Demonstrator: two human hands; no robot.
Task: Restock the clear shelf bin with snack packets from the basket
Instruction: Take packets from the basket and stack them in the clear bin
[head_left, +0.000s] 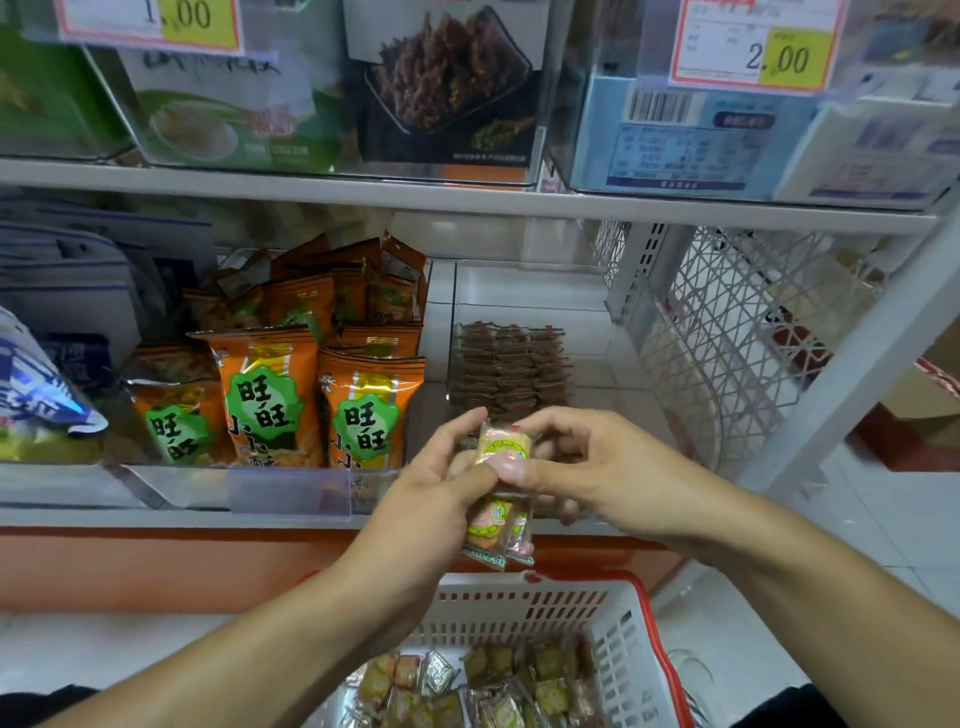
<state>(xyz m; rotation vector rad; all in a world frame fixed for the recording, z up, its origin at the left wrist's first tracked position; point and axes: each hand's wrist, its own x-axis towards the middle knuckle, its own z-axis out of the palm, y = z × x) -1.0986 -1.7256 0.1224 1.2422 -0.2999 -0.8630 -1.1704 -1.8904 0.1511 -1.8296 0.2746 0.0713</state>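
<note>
Basket (613, 629) of white slotted plastic with a red rim sits nearest, low in the view, its floor covered with small square snack packets (498, 691) lying flat and jumbled. Above its far rim, both hands meet in front of the shelf edge. The left hand (441, 478) has thumb and fingers curled around a small bunch of packets; the right hand (576, 462) pinches the same bunch from the other side, thumb pressed on the top packet. That top packet (506, 447), pale with a round green-edged label, lies with its long axis roughly left to right, face up toward the camera. Two more packets (498, 530) hang below the hands, long axis near vertical, crimped ends pointing down at the basket.

Just beyond the hands is the clear shelf bin (524, 296), its front wall hidden behind them. Brown packets (506, 364) stand in tight rows in its front half; the back half shows bare floor, and open space remains to the right of the rows. Left of it, a neighbouring bin holds upright orange snack bags (311, 395). Right of it stands a white lattice divider (727, 332).
</note>
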